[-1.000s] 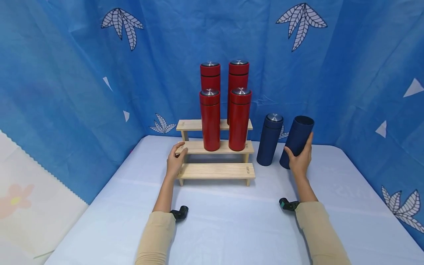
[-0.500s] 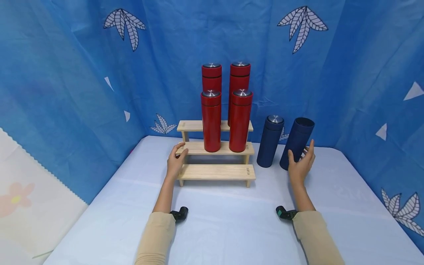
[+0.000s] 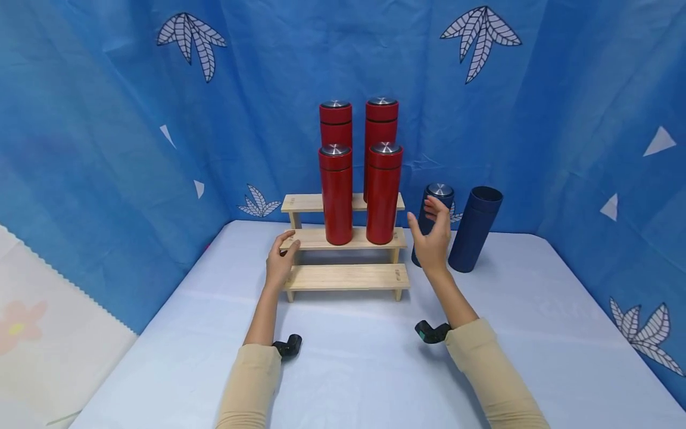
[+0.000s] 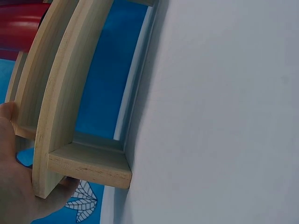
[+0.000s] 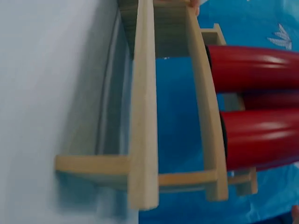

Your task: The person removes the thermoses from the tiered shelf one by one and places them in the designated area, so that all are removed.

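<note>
A three-step wooden stand (image 3: 348,275) carries two red bottles on its middle step, the left one (image 3: 337,199) beside the right one (image 3: 383,199), with two more on the top step. At the middle step's left end, my left hand (image 3: 278,262) grips the stand, fingers and thumb round the wood; the left wrist view shows that hand (image 4: 23,186) at the steps' ends. My right hand (image 3: 435,241) is empty with fingers spread, in front of a dark blue bottle (image 3: 440,190) that it partly hides. In the right wrist view the stand (image 5: 144,116) appears close up.
Another dark blue bottle (image 3: 474,232), with a dark top, stands on the white-covered table (image 3: 364,369) right of my right hand. Blue patterned cloth (image 3: 278,71) hangs behind and at both sides.
My right hand has let go of the right-hand blue bottle and moved left, in front of the other blue one. My left hand keeps its place on the stand.
</note>
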`<action>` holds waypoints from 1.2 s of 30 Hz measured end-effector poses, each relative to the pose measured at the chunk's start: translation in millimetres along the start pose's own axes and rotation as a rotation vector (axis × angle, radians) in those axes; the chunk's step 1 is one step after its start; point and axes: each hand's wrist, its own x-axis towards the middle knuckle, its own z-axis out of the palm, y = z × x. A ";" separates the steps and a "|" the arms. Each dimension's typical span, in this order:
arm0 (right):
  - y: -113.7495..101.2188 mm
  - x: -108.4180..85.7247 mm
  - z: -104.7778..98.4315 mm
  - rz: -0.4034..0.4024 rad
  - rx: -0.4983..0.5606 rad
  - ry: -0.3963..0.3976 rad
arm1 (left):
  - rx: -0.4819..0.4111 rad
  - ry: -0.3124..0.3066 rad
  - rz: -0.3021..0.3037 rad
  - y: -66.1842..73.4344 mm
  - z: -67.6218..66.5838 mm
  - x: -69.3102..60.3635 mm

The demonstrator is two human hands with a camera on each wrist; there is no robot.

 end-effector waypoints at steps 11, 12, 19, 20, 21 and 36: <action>13.9 4.7 43.4 0.156 0.063 -0.351 | -0.013 -0.005 0.014 -1.5 1.6 3.7; 15.0 3.4 44.5 0.163 0.055 -0.361 | -0.015 -0.005 0.013 -1.4 1.8 3.9; 16.5 -2.1 40.1 0.162 0.031 -0.319 | -0.024 -0.018 0.025 -0.8 3.8 4.6; 16.0 -3.2 37.8 0.156 0.029 -0.310 | -0.023 -0.019 0.025 -0.8 4.1 4.8; 15.4 -4.4 35.1 0.149 0.028 -0.301 | -0.021 -0.019 0.025 -0.9 4.3 5.0; -8.2 -17.7 -41.6 0.028 -0.054 -0.219 | -0.013 0.002 0.010 -4.2 1.0 2.8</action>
